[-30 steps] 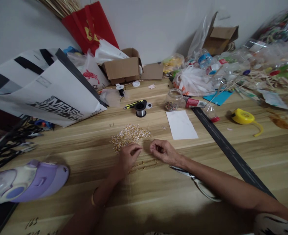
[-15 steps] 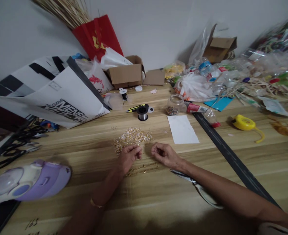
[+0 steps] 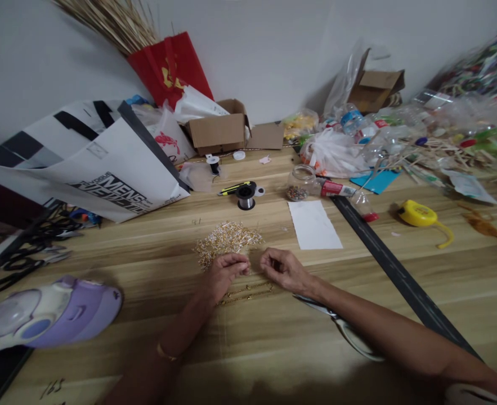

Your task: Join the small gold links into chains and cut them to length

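Gold-coloured bits lie in a loose pile of small findings (image 3: 227,239) on the wooden surface (image 3: 273,332), just beyond my two hands. My left hand (image 3: 223,274) rests on the wood with its fingers curled in, thumb and forefinger pinched together at the near edge of the pile; the grip is closed, but the piece in it, if there is one, is too small for me to make out. My right hand (image 3: 282,268) sits close beside it, a narrow gap between the two, fingers likewise drawn in to a tight pinch, and again I cannot tell what it has. Just below both hands a gold chain (image 3: 248,291) lies stretched across the wood in two near-parallel lines. Scissors (image 3: 341,326) lie partly under my right forearm. Farther back stand a spool of thin wire (image 3: 245,195) with a yellow utility knife (image 3: 232,187) beside it, a glass jar of beads (image 3: 299,183), and a white sheet of paper (image 3: 314,224). A purple bottle (image 3: 49,312) lies on its side well to the left.
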A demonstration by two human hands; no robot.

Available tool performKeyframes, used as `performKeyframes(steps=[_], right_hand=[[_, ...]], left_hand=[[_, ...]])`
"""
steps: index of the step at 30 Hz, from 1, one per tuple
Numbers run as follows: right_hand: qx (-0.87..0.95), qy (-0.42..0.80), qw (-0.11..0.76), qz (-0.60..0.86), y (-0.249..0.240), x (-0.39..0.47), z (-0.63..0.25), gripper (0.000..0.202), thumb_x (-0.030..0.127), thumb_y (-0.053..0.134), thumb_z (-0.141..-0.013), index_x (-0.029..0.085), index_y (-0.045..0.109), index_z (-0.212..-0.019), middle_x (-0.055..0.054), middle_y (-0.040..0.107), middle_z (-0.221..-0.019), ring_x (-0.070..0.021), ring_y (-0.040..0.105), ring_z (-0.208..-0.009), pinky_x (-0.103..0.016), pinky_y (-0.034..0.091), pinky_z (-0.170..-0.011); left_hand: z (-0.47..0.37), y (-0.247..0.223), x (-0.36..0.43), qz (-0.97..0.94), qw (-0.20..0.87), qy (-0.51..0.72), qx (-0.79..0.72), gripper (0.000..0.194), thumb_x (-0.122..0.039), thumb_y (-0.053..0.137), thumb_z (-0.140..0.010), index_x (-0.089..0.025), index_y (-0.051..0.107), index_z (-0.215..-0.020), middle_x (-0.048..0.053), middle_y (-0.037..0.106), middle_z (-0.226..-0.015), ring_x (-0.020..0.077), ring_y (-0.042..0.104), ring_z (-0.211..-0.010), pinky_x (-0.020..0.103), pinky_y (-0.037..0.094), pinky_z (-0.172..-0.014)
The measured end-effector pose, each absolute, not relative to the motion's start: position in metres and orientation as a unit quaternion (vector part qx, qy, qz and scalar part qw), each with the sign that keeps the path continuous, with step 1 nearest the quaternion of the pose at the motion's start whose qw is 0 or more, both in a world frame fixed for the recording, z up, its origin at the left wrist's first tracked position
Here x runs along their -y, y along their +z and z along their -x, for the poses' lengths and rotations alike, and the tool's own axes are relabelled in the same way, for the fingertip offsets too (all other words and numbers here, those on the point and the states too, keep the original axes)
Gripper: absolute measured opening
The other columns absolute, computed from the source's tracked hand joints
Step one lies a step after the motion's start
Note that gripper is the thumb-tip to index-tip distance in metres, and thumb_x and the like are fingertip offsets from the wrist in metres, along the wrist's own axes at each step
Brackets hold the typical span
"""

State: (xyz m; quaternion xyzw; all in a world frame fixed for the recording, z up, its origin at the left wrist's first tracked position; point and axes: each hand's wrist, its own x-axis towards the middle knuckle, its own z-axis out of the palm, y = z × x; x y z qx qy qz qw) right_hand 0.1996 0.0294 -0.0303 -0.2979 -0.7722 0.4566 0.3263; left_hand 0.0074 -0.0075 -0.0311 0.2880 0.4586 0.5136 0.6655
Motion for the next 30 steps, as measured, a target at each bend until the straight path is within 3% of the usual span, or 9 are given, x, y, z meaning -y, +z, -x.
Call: performKeyframes(steps=[8, 16, 30], right_hand=[[0.783, 0.44, 0.327, 0.293, -0.029, -0.028, -0.199, 0.004, 0.012, 0.053, -0.079, 0.015, 0.055, -0.076, 0.004, 0.05, -0.061, -0.0064, 0.04, -0.051, -0.017, 0.028, -0.046], [0.802, 0.421, 0.316, 0.282, -0.027, -0.027, -0.2, 0.005, 0.012, 0.051, -0.079, 0.015, 0.054, -0.076, 0.003, 0.049, -0.062, -0.0069, 0.041, -0.052, -0.017, 0.031, -0.048], [0.821, 0.396, 0.304, 0.277, -0.028, -0.027, -0.2, 0.006, 0.012, 0.051, -0.08, 0.015, 0.055, -0.076, 0.003, 0.049, -0.064, -0.0077, 0.041, -0.053, -0.018, 0.031, -0.049]], left_hand=[[-0.01, -0.025, 0.01, -0.38, 0.579, 0.483, -0.535, 0.018, -0.022, 0.079, -0.055, -0.014, 0.071, -0.069, 0.001, 0.069, -0.06, 0.0122, 0.062, -0.057, 0.024, 0.05, -0.062], [-0.014, -0.026, 0.013, -0.478, 0.477, 0.47, -0.568, 0.013, -0.022, 0.073, -0.061, -0.014, 0.071, -0.071, 0.005, 0.072, -0.071, 0.0147, 0.064, -0.066, 0.023, 0.05, -0.064], [-0.016, -0.024, 0.016, -0.495, 0.456, 0.486, -0.558, 0.005, -0.017, 0.073, -0.063, -0.016, 0.073, -0.068, 0.005, 0.07, -0.071, 0.0159, 0.063, -0.067, 0.024, 0.05, -0.065]])
